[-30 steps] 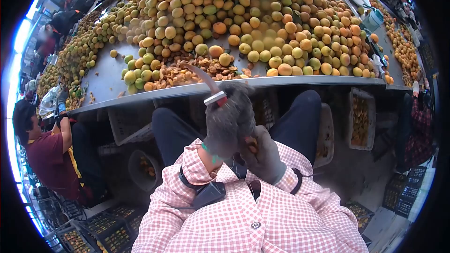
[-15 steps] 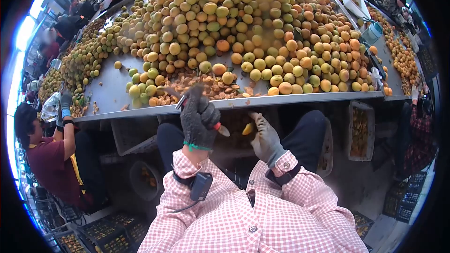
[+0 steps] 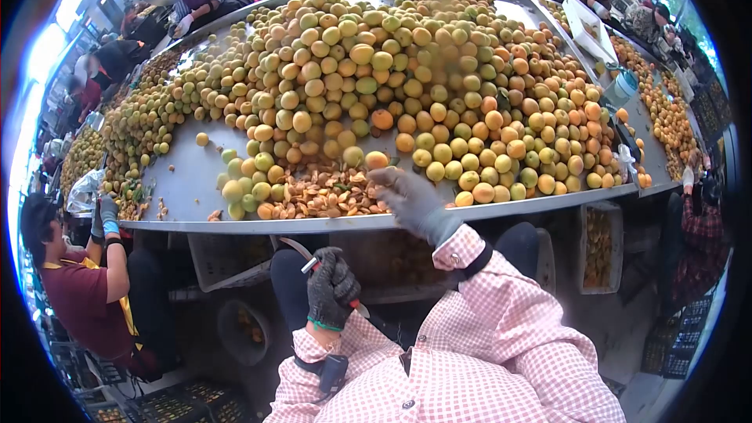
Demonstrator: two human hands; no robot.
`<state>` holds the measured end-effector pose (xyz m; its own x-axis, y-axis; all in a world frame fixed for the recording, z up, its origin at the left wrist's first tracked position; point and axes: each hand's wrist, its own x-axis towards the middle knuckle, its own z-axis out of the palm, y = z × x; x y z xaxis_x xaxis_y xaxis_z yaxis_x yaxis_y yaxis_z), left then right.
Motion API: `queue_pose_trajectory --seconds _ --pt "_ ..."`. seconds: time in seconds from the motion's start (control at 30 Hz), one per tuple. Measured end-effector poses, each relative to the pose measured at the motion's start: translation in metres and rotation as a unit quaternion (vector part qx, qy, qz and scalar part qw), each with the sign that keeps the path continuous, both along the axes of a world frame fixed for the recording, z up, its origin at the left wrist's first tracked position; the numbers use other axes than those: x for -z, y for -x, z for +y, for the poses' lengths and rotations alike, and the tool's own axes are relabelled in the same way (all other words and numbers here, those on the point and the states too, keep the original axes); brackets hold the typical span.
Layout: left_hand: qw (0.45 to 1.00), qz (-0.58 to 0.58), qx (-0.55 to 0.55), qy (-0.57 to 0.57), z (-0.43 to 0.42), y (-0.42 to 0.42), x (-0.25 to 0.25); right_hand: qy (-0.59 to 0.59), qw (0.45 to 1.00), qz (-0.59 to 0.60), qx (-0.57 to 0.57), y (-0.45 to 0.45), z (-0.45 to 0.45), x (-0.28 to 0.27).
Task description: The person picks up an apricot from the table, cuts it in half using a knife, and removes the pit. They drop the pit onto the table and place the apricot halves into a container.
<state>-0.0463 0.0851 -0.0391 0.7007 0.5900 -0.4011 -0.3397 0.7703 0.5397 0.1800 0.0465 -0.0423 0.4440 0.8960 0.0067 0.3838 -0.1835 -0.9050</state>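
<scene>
My left hand [image 3: 332,290], in a dark grey knitted glove, is closed around a knife [image 3: 311,264]. A curved blade sticks out above the fist, and a red part with a pale tip shows below it. My right hand [image 3: 417,202], in a lighter grey glove, reaches over the table's front edge with its fingers stretched out. Its fingertips are beside a heap of brown fruit stones [image 3: 329,193], just below an orange apricot [image 3: 377,160]. I see nothing in this hand, though its palm side is hidden.
A large mound of apricots [image 3: 329,70] covers much of the metal table [image 3: 188,180]. Crates [image 3: 599,247] and a white bucket [image 3: 244,327] stand below the table. A co-worker [image 3: 82,282] sits at the left; other people work around the far side.
My right hand has moved up and left from below the edge to over the table; the yellow piece it held is no longer visible. My left hand has dropped lower with the knife.
</scene>
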Motion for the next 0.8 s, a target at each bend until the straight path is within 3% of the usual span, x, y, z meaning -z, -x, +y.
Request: queue_pose_trajectory --seconds 0.03,0.07,0.13,0.17,0.3,0.37,0.4,0.43,0.47,0.5,0.53,0.57,0.63,0.67,0.7,0.77,0.8 --pt "1.0 0.022 0.009 0.015 -0.001 0.002 0.005 0.08 0.995 -0.037 0.047 -0.009 0.003 -0.019" --pt "0.999 0.012 0.008 0.052 0.001 0.004 0.018 0.08 0.995 -0.038 0.044 -0.017 0.013 -0.022" --pt "0.998 0.022 0.021 0.053 0.0 0.003 0.026 0.266 0.937 -0.219 0.065 -0.027 0.028 -0.024" --pt "0.997 0.033 0.039 0.054 0.0 0.001 0.028 0.263 0.932 -0.248 0.024 -0.035 0.032 0.011" --pt "0.995 0.092 0.043 0.025 0.004 -0.009 0.016 0.219 0.937 -0.264 0.063 -0.025 0.023 -0.011" --pt "0.995 0.093 0.04 0.022 0.004 -0.011 0.013 -0.006 0.972 -0.197 0.126 -0.02 0.004 -0.017" --pt "0.994 0.096 0.044 -0.005 0.005 -0.01 0.012 -0.051 0.99 0.052 0.123 -0.013 -0.009 -0.028" --pt "0.993 0.101 0.051 -0.032 0.004 -0.01 0.012 -0.094 0.943 0.299 0.114 -0.002 -0.026 -0.04" --pt "0.993 0.099 0.055 -0.032 0.003 -0.013 0.018 -0.055 0.923 0.371 0.085 0.008 -0.043 -0.047" --pt "0.943 0.158 0.025 -0.291 0.001 -0.02 0.029 -0.017 0.897 0.439 0.055 0.018 -0.059 -0.048" --pt "0.824 0.202 -0.009 -0.529 -0.002 -0.025 0.035 0.002 0.884 0.467 0.031 0.032 -0.07 -0.042" --pt "0.824 0.197 -0.005 -0.531 -0.005 -0.03 0.027 0.02 0.869 0.494 0.007 0.046 -0.079 -0.037" --pt "0.642 0.331 0.131 -0.68 -0.016 -0.035 -0.005 -0.003 0.845 0.532 0.045 0.074 -0.08 -0.039" --pt "0.637 0.333 0.198 -0.667 -0.022 -0.038 -0.014 -0.042 0.887 0.455 0.071 0.085 -0.082 -0.025" --pt "0.635 0.331 0.199 -0.669 -0.026 -0.038 -0.017 -0.046 0.887 0.454 0.073 0.084 -0.086 -0.011" --pt "0.643 0.292 0.296 -0.643 -0.034 -0.034 -0.019 0.008 0.958 0.279 0.062 0.078 -0.097 0.008" --pt "0.744 0.209 0.277 -0.571 -0.04 -0.029 -0.001 0.004 0.995 0.077 0.07 0.076 -0.102 -0.003"
